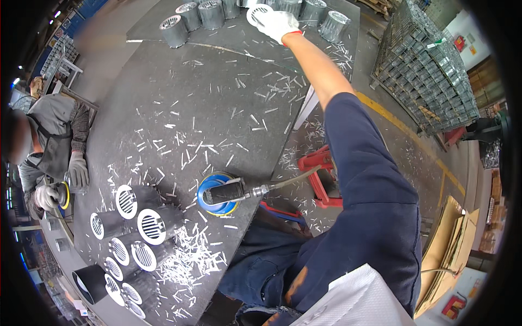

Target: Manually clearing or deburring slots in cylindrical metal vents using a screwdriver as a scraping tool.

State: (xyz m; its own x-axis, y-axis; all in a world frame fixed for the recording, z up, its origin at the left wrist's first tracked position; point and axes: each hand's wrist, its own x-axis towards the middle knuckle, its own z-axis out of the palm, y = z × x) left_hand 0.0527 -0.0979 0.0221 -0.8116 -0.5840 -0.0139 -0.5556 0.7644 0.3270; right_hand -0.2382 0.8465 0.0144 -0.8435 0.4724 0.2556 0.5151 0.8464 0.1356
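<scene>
My right hand (277, 26), in a white glove with a red cuff, reaches to the far end of the dark table. Its fingers are closed on a grey metal cylinder (258, 15), whose slotted pale end face shows beside the glove. More such cylinders (174, 31) stand upright in a row on both sides of it. Close to the table's near edge, a blue round air sander (217, 194) with a black top rests on the table, a hose (293, 178) running from it. My left hand is out of view.
Several slotted cylinders (152, 226) lie grouped at the near left, beside a heap of metal slivers (190, 258). Slivers litter the table (147, 70). At left, a co-worker's gloved hand (49, 196) holds a yellow-rimmed tool. A wire cage (424, 70) and red stand (321, 176) are at right.
</scene>
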